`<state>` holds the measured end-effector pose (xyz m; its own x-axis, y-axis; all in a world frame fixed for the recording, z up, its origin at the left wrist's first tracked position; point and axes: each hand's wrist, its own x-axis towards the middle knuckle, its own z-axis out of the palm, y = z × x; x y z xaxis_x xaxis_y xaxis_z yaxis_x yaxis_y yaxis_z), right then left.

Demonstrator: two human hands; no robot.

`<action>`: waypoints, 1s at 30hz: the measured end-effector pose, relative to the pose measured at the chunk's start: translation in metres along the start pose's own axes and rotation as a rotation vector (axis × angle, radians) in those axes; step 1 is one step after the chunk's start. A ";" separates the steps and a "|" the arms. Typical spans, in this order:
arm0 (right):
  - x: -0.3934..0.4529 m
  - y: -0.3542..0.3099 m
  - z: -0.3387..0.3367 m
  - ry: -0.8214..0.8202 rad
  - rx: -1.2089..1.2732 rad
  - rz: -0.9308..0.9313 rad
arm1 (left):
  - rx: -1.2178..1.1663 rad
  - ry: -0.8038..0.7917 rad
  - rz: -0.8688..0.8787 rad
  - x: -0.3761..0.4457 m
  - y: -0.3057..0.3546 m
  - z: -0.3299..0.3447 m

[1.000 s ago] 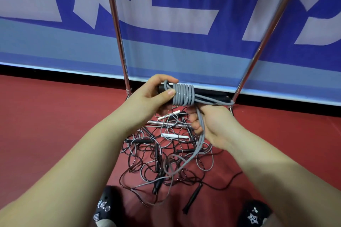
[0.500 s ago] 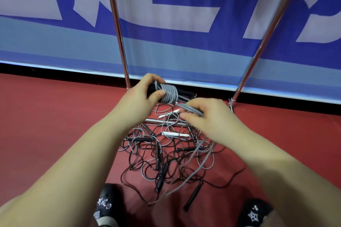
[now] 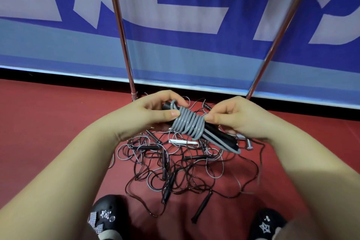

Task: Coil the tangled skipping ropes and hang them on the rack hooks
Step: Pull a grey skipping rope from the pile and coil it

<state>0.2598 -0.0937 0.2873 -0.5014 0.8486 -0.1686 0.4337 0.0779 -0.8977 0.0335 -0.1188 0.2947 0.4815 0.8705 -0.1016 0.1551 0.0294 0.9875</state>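
A grey skipping rope (image 3: 190, 123) is wound in tight turns round its black handles (image 3: 220, 138), which stick out down to the right. My left hand (image 3: 153, 111) grips the bundle's upper left end, thumb on the coils. My right hand (image 3: 235, 117) pinches the coils' right edge between thumb and fingers. Below the hands a tangled heap of black and grey ropes (image 3: 181, 163) lies on the red floor, with a white handle (image 3: 185, 142) and several black handles in it.
Two chrome rack poles (image 3: 121, 33) (image 3: 280, 33) rise from the floor behind the heap, in front of a blue and white banner wall (image 3: 194, 54). My two black shoes (image 3: 106, 217) (image 3: 266, 224) stand near the heap's front. Rack hooks are out of view.
The loose grey tail that hung down to the heap has been wound on; the coil has more turns. My right hand moved up to the coil's right edge and the bundle now tilts down to the right.
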 end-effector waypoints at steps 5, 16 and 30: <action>-0.004 -0.003 0.001 -0.184 0.413 0.113 | -0.229 -0.047 0.051 0.002 -0.002 0.002; 0.018 0.002 0.045 0.196 0.848 0.138 | -0.291 0.231 0.186 0.018 -0.012 0.008; 0.007 0.010 0.039 0.338 -0.274 -0.087 | 0.341 0.564 0.174 0.015 -0.019 -0.005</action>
<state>0.2313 -0.1075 0.2611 -0.2919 0.9525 0.0865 0.6060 0.2542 -0.7537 0.0331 -0.1035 0.2747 0.0153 0.9742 0.2251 0.4240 -0.2102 0.8809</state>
